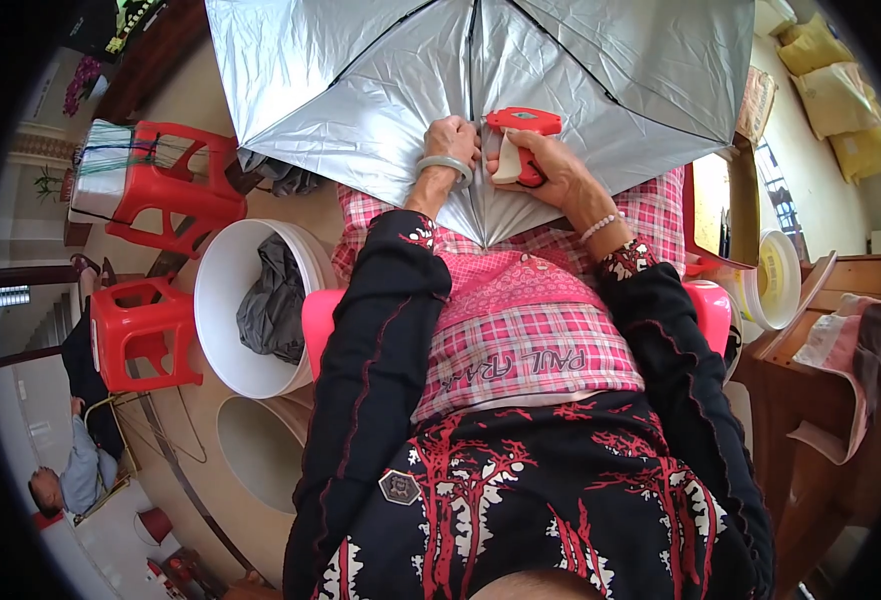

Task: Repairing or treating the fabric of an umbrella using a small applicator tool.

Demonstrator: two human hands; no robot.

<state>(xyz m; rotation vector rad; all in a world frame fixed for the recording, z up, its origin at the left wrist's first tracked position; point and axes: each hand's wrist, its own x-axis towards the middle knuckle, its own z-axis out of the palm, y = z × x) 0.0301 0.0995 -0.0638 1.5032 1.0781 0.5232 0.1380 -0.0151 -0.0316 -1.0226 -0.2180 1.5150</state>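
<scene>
A silver-coated umbrella canopy [380, 90] is spread over my lap, its dark thin ribs running across it. My left hand [450, 145], with a pale bangle at the wrist, is closed on the canopy beside the middle rib, fingers pinched together. What lies exactly between those fingertips is hidden. In my right hand [550, 170] is a red and white gun-shaped hand tool [523, 122], its red head level with the left fingertips. The tool's tip points toward the middle rib and my left hand.
At the left, a white bucket [215, 290] holds dark grey fabric, near red plastic stools [145, 335]. Bundled cords lie over one stool. A person [85, 460] sits farther left. To the right are a wooden chair [810, 350], a yellow-labelled bucket [780, 280] and yellowish sacks [840, 100].
</scene>
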